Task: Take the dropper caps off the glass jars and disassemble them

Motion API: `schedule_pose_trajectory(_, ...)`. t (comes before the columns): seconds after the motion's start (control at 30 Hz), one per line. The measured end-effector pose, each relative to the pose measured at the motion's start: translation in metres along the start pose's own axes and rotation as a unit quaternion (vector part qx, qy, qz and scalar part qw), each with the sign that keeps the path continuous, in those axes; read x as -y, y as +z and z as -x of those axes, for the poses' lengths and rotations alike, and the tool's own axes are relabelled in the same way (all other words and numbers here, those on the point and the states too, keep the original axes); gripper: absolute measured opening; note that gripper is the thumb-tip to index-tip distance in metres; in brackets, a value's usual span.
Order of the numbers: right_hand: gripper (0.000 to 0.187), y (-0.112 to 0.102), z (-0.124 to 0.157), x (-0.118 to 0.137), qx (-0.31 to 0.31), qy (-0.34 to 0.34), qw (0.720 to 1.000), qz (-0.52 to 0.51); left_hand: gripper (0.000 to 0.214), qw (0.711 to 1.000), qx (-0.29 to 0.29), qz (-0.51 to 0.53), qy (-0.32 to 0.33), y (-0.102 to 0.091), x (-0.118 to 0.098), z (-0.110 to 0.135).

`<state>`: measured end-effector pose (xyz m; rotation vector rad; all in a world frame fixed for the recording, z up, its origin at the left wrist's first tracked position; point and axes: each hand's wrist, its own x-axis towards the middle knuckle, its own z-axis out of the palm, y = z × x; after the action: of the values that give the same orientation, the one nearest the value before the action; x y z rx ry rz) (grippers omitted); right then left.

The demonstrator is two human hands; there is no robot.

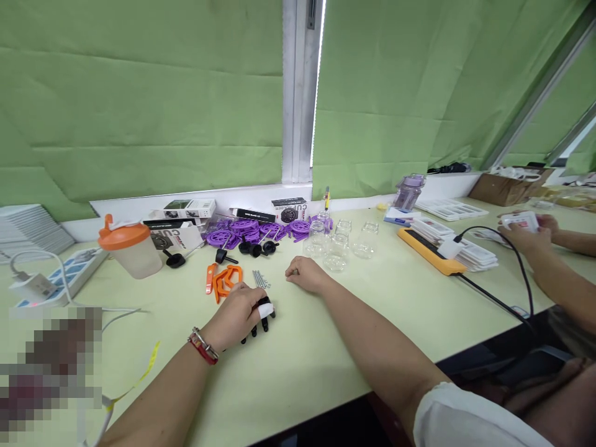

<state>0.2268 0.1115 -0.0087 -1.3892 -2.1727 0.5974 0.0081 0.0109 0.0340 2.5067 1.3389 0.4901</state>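
My left hand (242,315), with a white wrap on one digit, reaches down over several small black parts (265,323) lying in a row on the table. Its fingers are curled in onto one of them, and the hand partly covers the row. My right hand (306,274) rests on the tabletop to the right, fingers pinched together; whatever is in the pinch is too small to name. Between and beyond the hands lie silver screws (261,279). Orange plastic pieces (224,282) are just behind my left hand. Black round-headed parts (255,249) and purple plastic pieces (246,231) sit farther back.
Clear glass jars (336,253) stand beyond my right hand. An orange-lidded shaker bottle (130,248), printed boxes (174,236) and a white power strip (69,273) are at left. At right are an orange power strip (431,251) with a black cable and another person's hands (528,233).
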Motion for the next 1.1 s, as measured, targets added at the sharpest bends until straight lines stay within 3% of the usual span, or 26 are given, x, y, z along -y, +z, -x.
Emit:
schedule_pose_trajectory(0.7, 0.005, -0.001, -0.001, -0.002, 0.002, -0.009, 1.0, 0.005, 0.031, 1.0, 0.0, 0.018, -0.021, 0.006, 0.005, 0.0)
schedule_pose_trajectory(0.97, 0.018, 0.001, 0.001, 0.002, -0.003, -0.009, 1.0, 0.019, 0.028, 1.0, -0.012, 0.015, 0.012, 0.005, 0.002, -0.001)
schedule_pose_trajectory(1.1, 0.01, 0.004, 0.0, 0.007, 0.007, -0.026, 0.999, 0.033, 0.027, 1.0, -0.013, 0.008, 0.017, 0.004, -0.001, -0.001)
